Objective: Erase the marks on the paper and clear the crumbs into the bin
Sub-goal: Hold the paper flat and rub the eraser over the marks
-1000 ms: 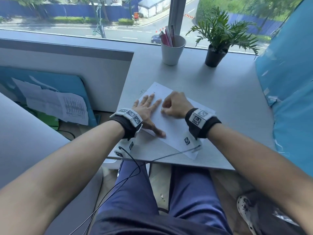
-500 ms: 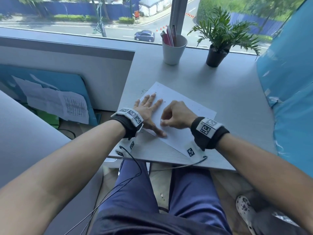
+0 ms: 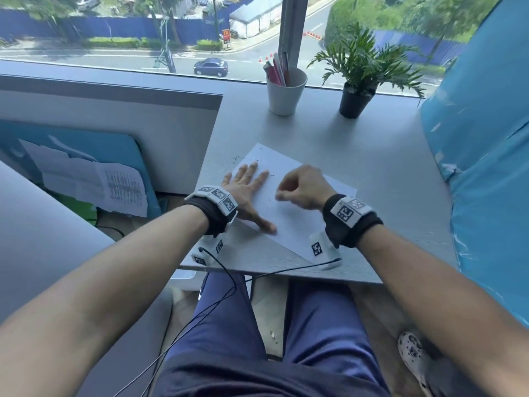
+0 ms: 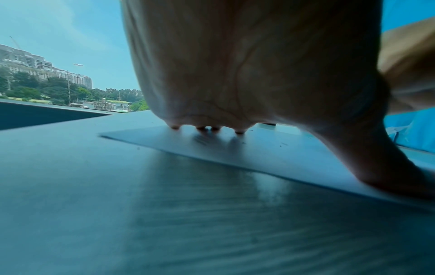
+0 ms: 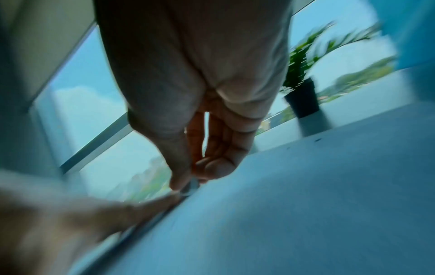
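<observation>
A white sheet of paper (image 3: 297, 224) lies askew on the grey desk (image 3: 372, 156). My left hand (image 3: 252, 193) lies flat on the sheet's left part with fingers spread and thumb out, pressing it down. The left wrist view shows that left hand (image 4: 294, 119) with its fingertips (image 4: 239, 131) on the paper (image 4: 235, 148). My right hand (image 3: 282, 196) hovers over the middle of the sheet, fingers curled, pinching a small pale eraser (image 5: 193, 183) between thumb and fingers; the right wrist view is blurred. Small dark crumbs (image 3: 271, 175) dot the sheet.
At the back of the desk stand a white cup of pens (image 3: 284, 91) and a potted plant (image 3: 356, 100). A blue padded surface (image 3: 486, 167) runs along the right side. A white object (image 3: 186, 277) sits under the desk's front left corner.
My right hand slid toward me across the paper and then edged back a little. My left hand stayed flat on the sheet.
</observation>
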A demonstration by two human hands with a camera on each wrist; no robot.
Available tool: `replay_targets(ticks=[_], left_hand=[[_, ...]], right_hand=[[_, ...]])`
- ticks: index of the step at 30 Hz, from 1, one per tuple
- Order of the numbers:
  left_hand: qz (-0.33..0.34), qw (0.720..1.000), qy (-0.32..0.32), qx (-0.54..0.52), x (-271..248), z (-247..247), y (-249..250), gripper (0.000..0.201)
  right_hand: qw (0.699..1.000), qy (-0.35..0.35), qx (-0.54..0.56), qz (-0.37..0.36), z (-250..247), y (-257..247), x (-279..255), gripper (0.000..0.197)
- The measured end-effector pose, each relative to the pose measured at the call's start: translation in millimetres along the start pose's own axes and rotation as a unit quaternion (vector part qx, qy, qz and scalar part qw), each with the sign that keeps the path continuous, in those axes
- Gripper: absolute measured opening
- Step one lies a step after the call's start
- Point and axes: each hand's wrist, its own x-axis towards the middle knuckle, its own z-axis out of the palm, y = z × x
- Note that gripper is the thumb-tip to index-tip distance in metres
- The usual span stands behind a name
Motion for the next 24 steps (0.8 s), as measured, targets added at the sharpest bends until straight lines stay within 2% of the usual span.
replay_targets(ticks=[2,3,7,11,12,13,14,16,17,19,22,24], left_hand=[[0.003,1.000,0.006,0.003,-1.5,-1.0,-1.9,0.157],[0.005,1.000,0.009,0.005,-2.6,-1.1,-2.3,0.155],[-0.004,0.998,0.016,0.064,-7.1,-3.2,-1.1,0.144],[-0.107,0.982,0.048,0.146,-16.7,-11.9,5.6,0.132],[-0.109,0.979,0.067,0.159,-20.3,-11.5,11.0,0.126],[-0.080,0.980,0.082,0.164,-23.8,-8.6,18.0,0.119],[-0.020,0.984,0.082,0.158,-26.8,-3.4,27.1,0.112],[0.131,0.982,0.026,0.135,-34.8,14.8,50.4,0.100],[0.186,0.974,-0.012,0.126,-38.7,25.6,60.8,0.096],[0.222,0.968,-0.046,0.107,-41.0,39.6,68.1,0.090],[0.169,0.982,-0.018,0.082,-34.1,29.8,45.2,0.086],[0.078,0.994,-0.008,0.078,-25.0,12.3,16.7,0.089]], right_hand=[[0.996,0.075,0.006,0.040,-16.9,16.4,0.2,0.010],[0.995,0.079,-0.013,0.065,-23.4,25.9,-3.0,0.009],[0.989,0.004,-0.053,0.141,-29.7,57.4,-21.5,0.011],[0.991,0.011,-0.021,0.134,-26.1,64.2,-23.6,0.011],[0.991,0.009,-0.023,0.135,-26.3,64.3,-22.4,0.011],[0.990,0.004,-0.025,0.137,-27.0,64.6,-21.1,0.011],[0.990,-0.001,-0.028,0.140,-27.2,65.6,-19.3,0.011],[0.989,-0.009,-0.033,0.144,-27.6,66.2,-17.9,0.009],[0.989,-0.012,-0.039,0.142,-28.2,65.9,-17.6,0.008],[0.989,-0.014,-0.047,0.138,-28.5,66.2,-17.1,0.006],[0.989,-0.016,-0.048,0.142,-30.0,65.0,-16.2,0.007],[0.988,-0.016,-0.051,0.147,-30.0,65.8,-15.2,0.009]])
